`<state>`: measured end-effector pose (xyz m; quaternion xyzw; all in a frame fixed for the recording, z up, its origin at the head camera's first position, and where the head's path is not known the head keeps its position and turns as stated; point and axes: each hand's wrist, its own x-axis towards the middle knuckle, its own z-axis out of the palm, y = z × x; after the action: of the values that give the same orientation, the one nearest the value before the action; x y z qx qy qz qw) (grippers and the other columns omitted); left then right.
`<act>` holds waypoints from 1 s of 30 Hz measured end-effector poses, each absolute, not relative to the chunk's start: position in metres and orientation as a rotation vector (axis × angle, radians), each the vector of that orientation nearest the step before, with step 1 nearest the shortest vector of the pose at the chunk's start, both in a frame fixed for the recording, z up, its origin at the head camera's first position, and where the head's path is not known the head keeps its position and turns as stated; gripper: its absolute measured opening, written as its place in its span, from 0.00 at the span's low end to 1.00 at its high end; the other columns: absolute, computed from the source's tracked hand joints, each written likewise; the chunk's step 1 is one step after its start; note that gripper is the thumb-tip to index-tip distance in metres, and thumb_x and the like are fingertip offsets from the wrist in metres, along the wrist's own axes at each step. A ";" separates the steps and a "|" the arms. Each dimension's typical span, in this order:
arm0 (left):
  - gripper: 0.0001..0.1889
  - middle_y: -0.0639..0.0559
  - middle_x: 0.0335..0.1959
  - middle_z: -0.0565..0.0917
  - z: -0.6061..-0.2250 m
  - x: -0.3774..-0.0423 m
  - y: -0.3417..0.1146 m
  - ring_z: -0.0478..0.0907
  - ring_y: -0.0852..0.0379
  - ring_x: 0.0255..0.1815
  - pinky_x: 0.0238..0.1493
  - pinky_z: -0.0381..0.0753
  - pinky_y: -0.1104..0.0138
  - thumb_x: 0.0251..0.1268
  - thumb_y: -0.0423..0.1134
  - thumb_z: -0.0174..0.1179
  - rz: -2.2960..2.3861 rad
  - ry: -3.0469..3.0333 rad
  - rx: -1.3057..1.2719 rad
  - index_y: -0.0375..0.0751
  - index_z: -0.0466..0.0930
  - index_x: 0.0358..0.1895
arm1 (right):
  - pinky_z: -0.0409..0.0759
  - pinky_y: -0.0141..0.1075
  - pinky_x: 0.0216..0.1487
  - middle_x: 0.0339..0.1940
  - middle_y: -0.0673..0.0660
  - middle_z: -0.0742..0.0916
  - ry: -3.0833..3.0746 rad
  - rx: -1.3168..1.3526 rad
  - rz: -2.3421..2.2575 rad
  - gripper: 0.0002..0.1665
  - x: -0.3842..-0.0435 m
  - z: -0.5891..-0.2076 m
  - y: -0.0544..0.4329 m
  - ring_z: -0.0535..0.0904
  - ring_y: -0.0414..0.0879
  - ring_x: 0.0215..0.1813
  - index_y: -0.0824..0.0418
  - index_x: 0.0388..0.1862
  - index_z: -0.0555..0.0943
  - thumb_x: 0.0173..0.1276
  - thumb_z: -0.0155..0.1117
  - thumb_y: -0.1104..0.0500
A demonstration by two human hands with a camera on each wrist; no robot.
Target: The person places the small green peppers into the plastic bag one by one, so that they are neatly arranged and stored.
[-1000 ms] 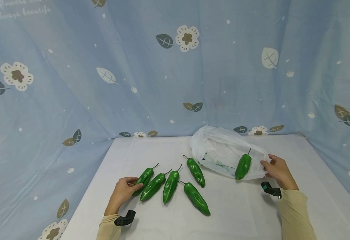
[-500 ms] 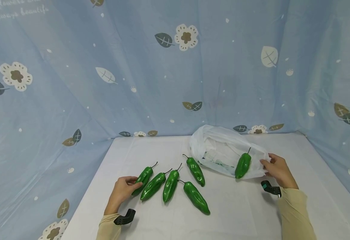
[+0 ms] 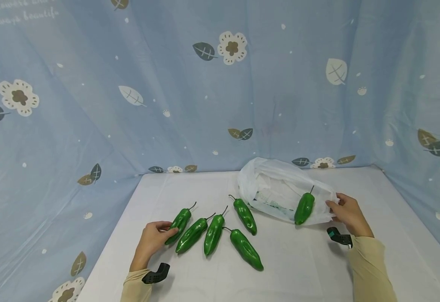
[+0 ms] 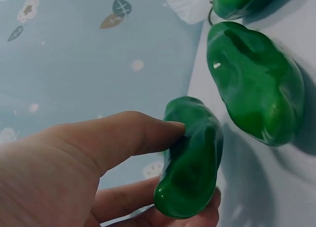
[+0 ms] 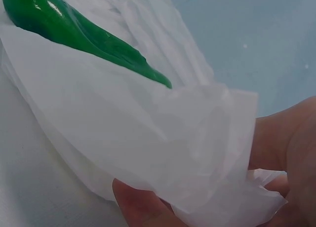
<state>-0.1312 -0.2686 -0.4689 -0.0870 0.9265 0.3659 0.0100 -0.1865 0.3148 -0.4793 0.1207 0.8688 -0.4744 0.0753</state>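
My left hand [image 3: 152, 241] pinches the leftmost green chili pepper [image 3: 180, 224], whose stem points away to the upper right. In the left wrist view the thumb presses one side of this pepper [image 4: 190, 163] while fingers curl behind the other. A second pepper [image 3: 192, 235] lies just right of it. At the back right, my right hand [image 3: 350, 213] holds the edge of a thin white plastic bag [image 3: 276, 188] between thumb and fingers. One pepper [image 3: 304, 208] lies at the bag's near side, touching it; the right wrist view has its pointed end [image 5: 143, 66] against the film.
Three more green peppers lie in the middle of the white table [image 3: 291, 268]: one upright-angled [image 3: 214, 235], one slanting near the bag [image 3: 245, 216], one nearest the front [image 3: 247, 250]. A blue patterned curtain [image 3: 167, 84] hangs behind and along both sides.
The pepper in my left hand has shifted slightly left and away, separating a little from its neighbour. My right hand and the bag stay practically still.
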 end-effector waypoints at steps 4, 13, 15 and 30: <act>0.24 0.42 0.47 0.90 -0.466 -0.130 -0.266 0.87 0.49 0.47 0.47 0.85 0.57 0.63 0.48 0.73 1.185 2.867 -0.289 0.33 0.87 0.55 | 0.89 0.40 0.41 0.55 0.73 0.77 2.605 0.353 -1.423 0.38 -0.185 -0.479 0.314 0.82 0.57 0.50 0.78 0.77 0.58 0.82 0.49 0.52; 0.25 0.44 0.51 0.89 -0.458 -0.128 -0.253 0.86 0.48 0.53 0.57 0.84 0.50 0.63 0.51 0.73 1.335 2.784 -0.328 0.38 0.87 0.57 | 0.89 0.39 0.41 0.57 0.74 0.77 2.604 0.371 -1.426 0.38 -0.186 -0.478 0.314 0.82 0.56 0.50 0.78 0.78 0.58 0.82 0.49 0.52; 0.25 0.44 0.52 0.89 -0.456 -0.127 -0.251 0.86 0.48 0.54 0.57 0.84 0.50 0.63 0.51 0.73 1.353 2.776 -0.334 0.38 0.86 0.58 | 0.89 0.39 0.41 0.58 0.74 0.77 2.605 0.371 -1.426 0.38 -0.186 -0.478 0.313 0.81 0.57 0.51 0.77 0.78 0.58 0.82 0.49 0.52; 0.28 0.41 0.56 0.88 -0.437 -0.129 -0.226 0.85 0.46 0.58 0.58 0.85 0.55 0.63 0.52 0.73 1.550 2.696 -0.252 0.38 0.85 0.60 | 0.90 0.42 0.43 0.59 0.75 0.76 2.598 0.365 -1.433 0.38 -0.186 -0.477 0.313 0.82 0.58 0.52 0.77 0.78 0.58 0.82 0.49 0.51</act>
<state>-0.1293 -0.2265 -0.4366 -0.0807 0.8640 0.4968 0.0106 -0.1858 0.3132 -0.4772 0.1217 0.8666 -0.4779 0.0761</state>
